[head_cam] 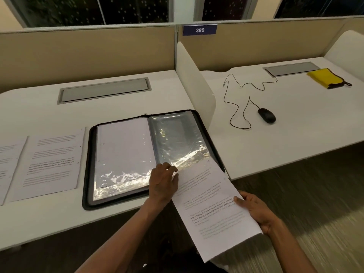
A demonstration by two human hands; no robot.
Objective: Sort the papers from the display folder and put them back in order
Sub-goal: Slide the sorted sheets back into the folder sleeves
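Observation:
A black zip display folder (89, 158) lies open on the white desk (39, 113). Its left sleeve holds a sheet; the right plastic sleeve (177, 138) looks empty and shiny. My right hand (254, 211) grips the right edge of a printed paper (212, 209) whose top end reaches the bottom of the right sleeve. My left hand (162, 182) pinches the sleeve's lower edge next to the paper's top left corner. Two more printed sheets, one (51, 164) beside the folder and another (7, 164) at the frame edge, lie flat on the desk to the left.
A white divider panel (193, 79) stands just right of the folder. The neighbouring desk holds a black wired mouse (266, 115) and a yellow cloth (328, 78). Grey cable hatches (104, 90) sit at the back. Beige partition walls close the far side.

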